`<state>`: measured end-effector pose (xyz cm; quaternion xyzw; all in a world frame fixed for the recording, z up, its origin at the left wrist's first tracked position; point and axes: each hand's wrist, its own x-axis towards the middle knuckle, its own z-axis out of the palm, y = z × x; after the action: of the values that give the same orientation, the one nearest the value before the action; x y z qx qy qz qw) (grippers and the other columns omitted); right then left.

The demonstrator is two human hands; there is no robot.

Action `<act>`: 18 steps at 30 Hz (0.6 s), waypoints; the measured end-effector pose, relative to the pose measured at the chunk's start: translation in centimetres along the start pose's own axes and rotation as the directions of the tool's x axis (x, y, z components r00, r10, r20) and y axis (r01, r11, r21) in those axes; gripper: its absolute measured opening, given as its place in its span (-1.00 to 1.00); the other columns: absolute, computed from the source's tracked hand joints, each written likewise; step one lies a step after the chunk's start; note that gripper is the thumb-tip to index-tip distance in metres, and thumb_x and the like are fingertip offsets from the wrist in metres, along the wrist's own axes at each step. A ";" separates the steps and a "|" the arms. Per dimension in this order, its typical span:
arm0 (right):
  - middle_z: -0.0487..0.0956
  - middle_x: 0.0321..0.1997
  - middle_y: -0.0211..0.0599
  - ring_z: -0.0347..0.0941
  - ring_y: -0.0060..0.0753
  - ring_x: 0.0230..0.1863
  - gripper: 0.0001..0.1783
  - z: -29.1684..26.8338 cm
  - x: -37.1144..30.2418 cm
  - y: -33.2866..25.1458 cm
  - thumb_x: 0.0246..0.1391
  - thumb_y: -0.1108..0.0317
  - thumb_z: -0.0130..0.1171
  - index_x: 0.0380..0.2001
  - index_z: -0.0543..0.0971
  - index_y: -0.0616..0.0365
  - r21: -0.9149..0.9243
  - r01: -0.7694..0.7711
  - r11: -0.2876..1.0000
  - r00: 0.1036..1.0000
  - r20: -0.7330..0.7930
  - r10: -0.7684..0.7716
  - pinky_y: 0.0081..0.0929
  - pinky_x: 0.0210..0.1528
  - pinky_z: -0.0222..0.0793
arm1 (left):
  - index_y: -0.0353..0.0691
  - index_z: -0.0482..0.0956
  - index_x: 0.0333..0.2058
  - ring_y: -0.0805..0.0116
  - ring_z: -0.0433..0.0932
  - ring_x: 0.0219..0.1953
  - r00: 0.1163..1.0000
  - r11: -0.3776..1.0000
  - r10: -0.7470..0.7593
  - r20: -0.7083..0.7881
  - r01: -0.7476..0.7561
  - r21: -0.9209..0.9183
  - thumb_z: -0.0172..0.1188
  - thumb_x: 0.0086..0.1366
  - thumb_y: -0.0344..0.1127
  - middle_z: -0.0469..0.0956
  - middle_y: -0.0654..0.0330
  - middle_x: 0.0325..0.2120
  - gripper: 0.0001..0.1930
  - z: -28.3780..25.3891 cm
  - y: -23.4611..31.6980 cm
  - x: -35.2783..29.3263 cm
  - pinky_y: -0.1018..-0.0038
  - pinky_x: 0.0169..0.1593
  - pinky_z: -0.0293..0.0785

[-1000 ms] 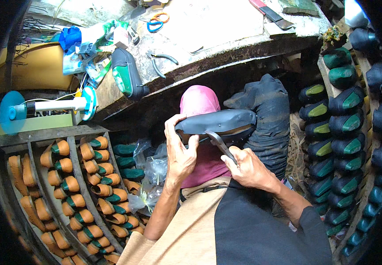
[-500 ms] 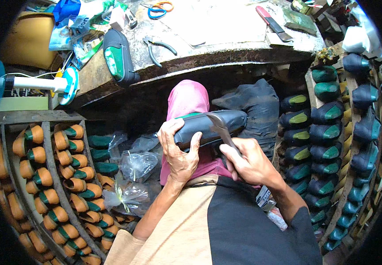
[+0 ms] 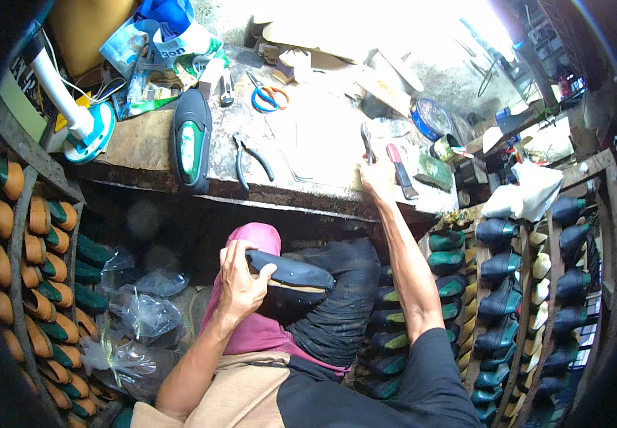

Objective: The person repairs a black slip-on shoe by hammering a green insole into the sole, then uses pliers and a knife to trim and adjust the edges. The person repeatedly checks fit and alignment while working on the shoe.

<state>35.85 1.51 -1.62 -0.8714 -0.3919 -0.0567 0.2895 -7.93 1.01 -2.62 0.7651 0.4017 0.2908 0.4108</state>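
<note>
My left hand (image 3: 241,282) is wrapped round the heel end of a black shoe upper (image 3: 294,272), its fingers over the top and its thumb along the side. A pale edge runs along the shoe's underside, and it rests over my lap by a pink cloth (image 3: 255,235) on my knee. Stretched out to the bench, my right hand (image 3: 378,175) grips a hammer (image 3: 368,139), whose handle is mostly hidden in the fingers. Just right of that hand lies a red-handled knife (image 3: 400,170).
On the worktable (image 3: 308,143) lie pliers (image 3: 246,160), scissors (image 3: 269,100) and another dark shoe (image 3: 191,143) with a green sole. Racks of orange shoes (image 3: 37,250) stand at left, dark ones (image 3: 497,264) at right. Plastic bags (image 3: 144,314) lie beside my left arm.
My right hand has carried the hammer from the shoe forward to the bench. The left hand keeps the shoe, now lower and tilted. The view has swung up and right.
</note>
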 end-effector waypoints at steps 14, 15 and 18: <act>0.76 -0.17 0.26 0.73 0.39 -0.14 -0.70 3.3 1.8 -1.0 0.35 0.34 0.30 0.05 0.65 0.27 -0.311 0.265 0.913 0.964 0.074 -0.254 0.22 -0.06 0.60 | -0.26 0.57 0.07 -0.22 0.52 0.08 0.999 1.000 0.027 -0.025 -0.027 -0.008 0.57 0.26 -0.33 0.57 -0.07 -0.05 -0.53 0.0 0.1 0.4 -0.01 0.24 0.45; 0.75 -0.22 0.27 0.72 0.40 -0.18 -0.74 2.5 0.1 -2.5 0.39 0.34 0.29 0.02 0.66 0.28 -0.262 0.220 0.940 0.975 0.071 -0.209 0.24 -0.07 0.59 | -0.26 0.57 0.08 -0.22 0.52 0.09 0.999 1.000 0.030 -0.024 -0.030 -0.007 0.56 0.27 -0.32 0.58 -0.07 -0.04 -0.53 0.2 0.1 0.4 0.00 0.25 0.45; 0.74 -0.32 0.15 0.72 0.28 -0.26 -0.82 -1.4 -8.4 -6.7 0.44 0.37 0.28 -0.09 0.68 0.31 0.031 0.111 0.993 0.961 0.250 -0.116 0.13 -0.16 0.58 | -0.29 0.57 0.07 -0.23 0.52 0.11 0.999 0.999 0.038 -0.021 -0.038 -0.008 0.56 0.28 -0.31 0.58 -0.08 -0.04 -0.53 0.6 0.1 0.1 -0.01 0.27 0.45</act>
<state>25.44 -1.22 -0.11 -0.8452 -0.4753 0.0411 0.2410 -7.42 0.80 -2.77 0.7677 0.3904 0.3083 0.4040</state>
